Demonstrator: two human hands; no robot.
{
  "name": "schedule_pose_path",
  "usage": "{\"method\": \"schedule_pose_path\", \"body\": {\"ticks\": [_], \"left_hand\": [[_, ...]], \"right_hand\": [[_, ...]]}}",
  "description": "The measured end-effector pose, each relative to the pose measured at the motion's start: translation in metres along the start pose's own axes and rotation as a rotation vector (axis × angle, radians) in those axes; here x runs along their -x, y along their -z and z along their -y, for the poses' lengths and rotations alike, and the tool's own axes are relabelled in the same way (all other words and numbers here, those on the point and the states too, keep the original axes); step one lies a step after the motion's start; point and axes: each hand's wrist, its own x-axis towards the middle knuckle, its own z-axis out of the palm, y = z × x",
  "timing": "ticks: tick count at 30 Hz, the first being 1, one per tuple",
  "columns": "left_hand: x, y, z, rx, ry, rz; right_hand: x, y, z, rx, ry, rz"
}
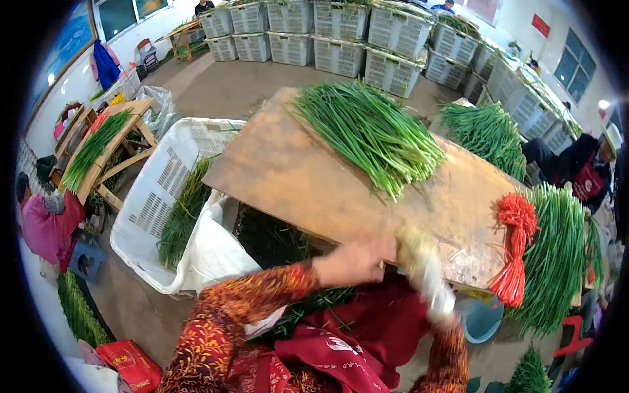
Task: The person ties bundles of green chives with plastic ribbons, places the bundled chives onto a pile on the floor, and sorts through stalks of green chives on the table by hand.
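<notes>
My left hand (357, 262) is bare and blurred at the near edge of the wooden board (275, 154). Close beside it, my right hand (420, 259) wears a pale glove and is smeared by motion. Whether either hand holds anything cannot be made out. Beyond them on the board lies a loose pile of green chives (370, 131), pale stem ends toward me. A bunch of red ties (514, 245) hangs over the board's right edge, knotted at the top. To its right stands a thick stack of chives (553, 255).
A white plastic crate (154, 196) with greens and a white cloth stands left of the board. Below the board's right side is a blue bucket (481, 319). Stacked crates (341, 59) line the back. A person in a dark top (580, 167) sits at right.
</notes>
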Motion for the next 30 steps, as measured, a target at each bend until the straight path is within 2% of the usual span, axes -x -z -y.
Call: {"method": "schedule_pose_path", "body": {"ticks": [2,3,4,6,7,8,9,10,11,13,14,15,16,17,22,23,24,26,28,30], "left_hand": [[0.044,-0.009,-0.04,0.249,-0.089,0.253],[0.069,-0.009,-0.048,0.403,-0.13,0.466],[0.088,-0.001,-0.055,0.632,-0.115,0.846],[0.104,0.035,-0.057,0.809,0.008,1.016],[0.102,0.049,-0.053,0.707,0.108,0.954],[0.111,0.042,-0.044,0.736,0.095,0.625],[0.103,0.056,-0.039,0.706,0.192,0.5],[0.088,0.073,-0.033,0.777,0.299,0.408],[0.082,0.076,-0.025,0.882,0.371,0.237],[0.07,0.084,-0.013,0.998,0.519,0.005],[0.065,0.084,-0.006,1.059,0.572,-0.117],[0.062,0.083,0.0,1.058,0.572,-0.117],[0.06,0.082,0.006,1.151,0.597,-0.199],[0.058,0.08,0.013,1.245,0.619,-0.282],[0.054,0.066,0.031,1.428,0.664,-0.392],[0.053,0.062,0.031,1.51,0.682,-0.423],[0.053,0.056,0.032,1.524,0.696,-0.424],[0.054,0.044,0.035,1.775,0.724,-0.497],[0.056,0.047,0.036,1.821,0.731,-0.451],[0.061,0.048,0.037,1.921,0.625,-0.366]], "right_hand": [[0.047,-0.002,0.047,-0.266,0.054,0.302],[0.058,0.003,0.062,-0.374,0.042,0.431],[0.058,0.015,0.07,-0.488,0.0,0.54],[0.032,0.048,0.08,-0.602,-0.094,0.62],[0.01,0.059,0.079,-0.704,-0.192,0.701],[-0.018,0.066,0.074,-0.552,-0.109,0.476],[-0.043,0.07,0.07,-0.529,-0.197,0.331],[-0.057,0.057,0.049,-0.343,-0.112,0.099],[-0.09,0.053,0.044,-0.251,-0.269,0.022],[-0.142,0.048,0.036,-0.051,-0.33,-0.04],[-0.154,0.034,0.025,-0.051,-0.326,-0.043],[-0.162,0.017,0.009,0.196,-0.398,0.006],[-0.169,0.01,0.006,0.444,-0.468,0.056],[-0.17,0.007,0.006,0.444,-0.47,0.057],[-0.142,0.025,0.043,-0.205,-0.742,0.054],[-0.131,0.018,0.045,-0.649,-0.81,0.015],[-0.125,0.018,0.055,-0.648,-0.822,0.031],[-0.118,0.016,0.086,-1.244,-0.926,0.104],[-0.11,-0.004,0.102,-1.154,-0.914,0.075],[-0.104,-0.022,0.114,-1.093,-0.849,0.012]]}}
